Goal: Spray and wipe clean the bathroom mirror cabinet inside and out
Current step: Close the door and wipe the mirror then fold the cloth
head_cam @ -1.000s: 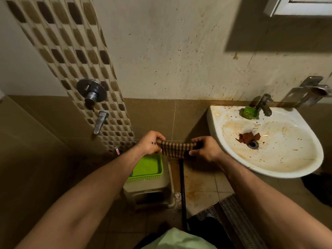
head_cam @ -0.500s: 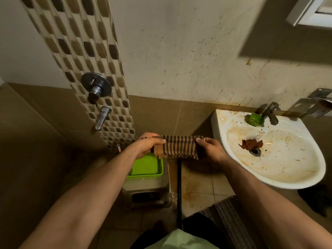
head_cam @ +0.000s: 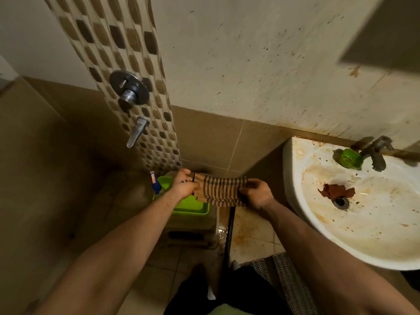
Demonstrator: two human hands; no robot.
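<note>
Gripping striped cloth (head_cam: pixel 221 190) between left hand (head_cam: pixel 185 186), right hand (head_cam: pixel 258 193).

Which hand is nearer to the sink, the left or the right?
Right. The right hand grips the cloth end beside the sink; the left hand grips the other end, farther off, by the green tray.

Sink (head_cam: pixel 293 178) partly beyond the right frame edge

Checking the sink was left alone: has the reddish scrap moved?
No. The reddish scrap lies at the upper edge of the drain, as before.
</note>
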